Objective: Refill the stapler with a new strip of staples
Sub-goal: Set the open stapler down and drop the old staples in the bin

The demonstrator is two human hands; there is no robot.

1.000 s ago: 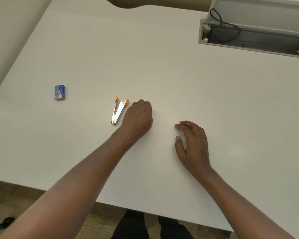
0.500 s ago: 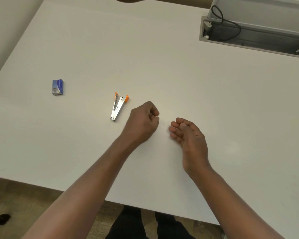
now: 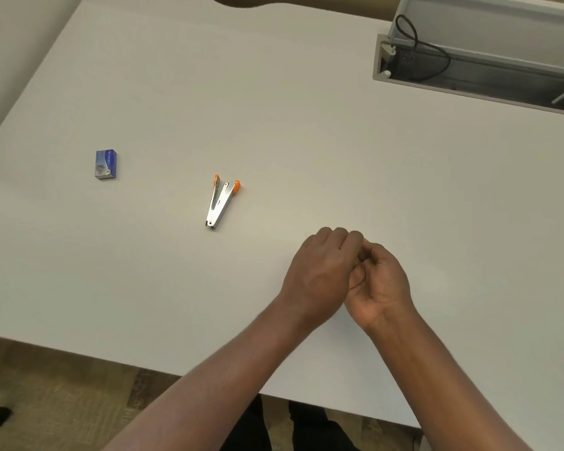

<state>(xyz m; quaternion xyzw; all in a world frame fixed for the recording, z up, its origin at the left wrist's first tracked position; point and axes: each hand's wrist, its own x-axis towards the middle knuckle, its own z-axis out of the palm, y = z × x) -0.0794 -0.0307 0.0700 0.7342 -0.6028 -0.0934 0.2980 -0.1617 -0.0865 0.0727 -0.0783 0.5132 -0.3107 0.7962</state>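
The silver stapler [image 3: 221,203] with orange ends lies on the white table [image 3: 306,141], swung open in a V. A small blue staple box [image 3: 106,164] lies flat to its left. Both hands are together near the table's front, to the right of the stapler and apart from it. My left hand [image 3: 319,275] is knuckles up with its fingers curled. My right hand [image 3: 380,281] is turned palm inward, and its curled fingers meet the left hand's fingertips. Whatever may lie between the fingers is hidden. No staple strip shows.
An open cable tray [image 3: 482,65] with a black cable is sunk into the table's back right corner. The table's front edge runs just below my forearms, with brown floor [image 3: 46,402] beyond it at the lower left.
My left hand has left the spot beside the stapler and moved right with its fingers curled. My right hand has turned palm inward and closed in to meet it.
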